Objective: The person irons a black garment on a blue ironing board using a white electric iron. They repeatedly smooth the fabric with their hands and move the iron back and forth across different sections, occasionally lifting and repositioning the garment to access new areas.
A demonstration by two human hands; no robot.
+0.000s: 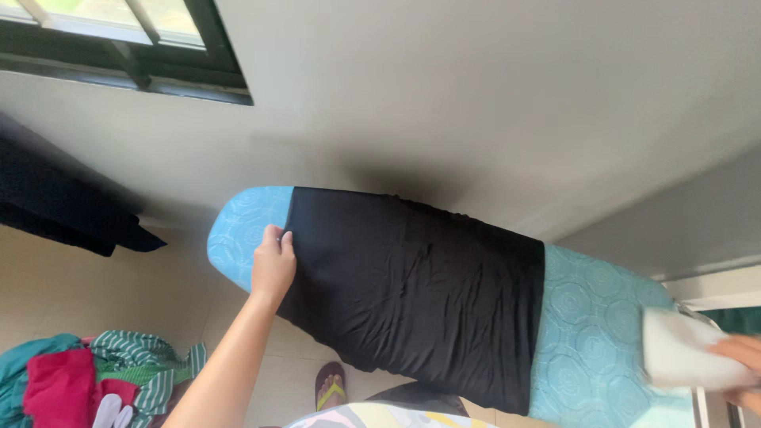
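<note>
Black garment pulled flat over turquoise ironing board, nose left bare. Left hand pinching its left hem, arm stretched forward. Right hand at frame edge, gripping white iron. Laundry pile on floor below.

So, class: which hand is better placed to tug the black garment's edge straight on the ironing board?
Left, probably. The left hand grips the black garment at its edge near the narrow end of the ironing board; the right hand is off at the wide end, busy holding a blurred white object.
</note>
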